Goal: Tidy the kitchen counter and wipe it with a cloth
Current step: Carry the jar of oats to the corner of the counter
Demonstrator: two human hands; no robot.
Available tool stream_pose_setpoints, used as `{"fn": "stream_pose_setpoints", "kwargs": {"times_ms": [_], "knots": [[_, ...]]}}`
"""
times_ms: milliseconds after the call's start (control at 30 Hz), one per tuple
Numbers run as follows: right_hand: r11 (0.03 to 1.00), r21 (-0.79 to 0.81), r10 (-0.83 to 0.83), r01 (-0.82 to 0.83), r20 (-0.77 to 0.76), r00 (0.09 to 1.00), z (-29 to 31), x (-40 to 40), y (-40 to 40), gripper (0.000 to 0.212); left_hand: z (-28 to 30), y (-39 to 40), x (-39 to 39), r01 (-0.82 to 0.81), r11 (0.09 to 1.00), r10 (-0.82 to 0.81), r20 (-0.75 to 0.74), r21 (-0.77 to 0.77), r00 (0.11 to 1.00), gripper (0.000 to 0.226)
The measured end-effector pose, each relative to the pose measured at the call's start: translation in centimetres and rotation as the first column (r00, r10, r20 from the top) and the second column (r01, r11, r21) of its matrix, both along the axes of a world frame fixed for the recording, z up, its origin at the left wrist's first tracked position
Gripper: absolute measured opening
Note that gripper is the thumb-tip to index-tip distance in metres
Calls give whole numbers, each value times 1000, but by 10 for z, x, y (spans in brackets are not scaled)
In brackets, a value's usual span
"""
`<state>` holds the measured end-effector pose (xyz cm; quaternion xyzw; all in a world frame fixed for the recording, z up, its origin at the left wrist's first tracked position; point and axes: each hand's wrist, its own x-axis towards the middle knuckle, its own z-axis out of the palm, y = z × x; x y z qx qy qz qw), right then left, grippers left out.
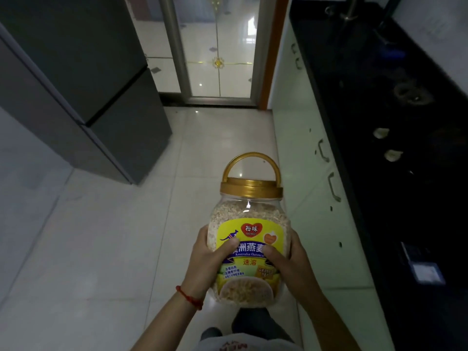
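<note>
A clear plastic oatmeal jar (249, 239) was held in mid-air above the tiled floor (106, 236), just left of the black kitchen counter (395, 122). It was gripped from both sides: the left hand (210, 259) was wrapped round its left flank, thumb across the label, and the right hand (286, 262) was curled round the right flank likewise. The jar was closed by a gold lid (250, 188) with an arched carry handle (250, 160). On the yellow label (249, 249) the heart logo "MEIWEI", the words "Australia Oatmeal" and Chinese characters could be read. A red string bracelet (190, 297) was worn on the left wrist. A grey refrigerator (83, 79) stood opposite.
</note>
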<state>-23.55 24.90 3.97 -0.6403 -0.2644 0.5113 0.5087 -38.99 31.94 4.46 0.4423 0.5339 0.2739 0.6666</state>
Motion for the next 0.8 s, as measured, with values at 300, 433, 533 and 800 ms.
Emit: {"fn": "stream_pose_setpoints", "kwargs": {"times_ms": [300, 433, 533, 800], "knots": [[987, 35, 154, -155, 26, 988, 14, 86, 189, 98, 17, 165, 74, -111, 993, 111, 15, 26, 994, 119], [980, 29, 196, -197, 26, 980, 15, 104, 268, 98, 21, 237, 90, -144, 989, 144, 19, 19, 989, 122], [977, 29, 211, -211, 10, 977, 9, 114, 330, 97, 18, 300, 101, -140, 990, 140, 11, 22, 990, 123], [993, 29, 116, -117, 35, 993, 3, 153, 517, 97, 13, 500, 141, -52, 998, 51, 22, 37, 998, 119]]}}
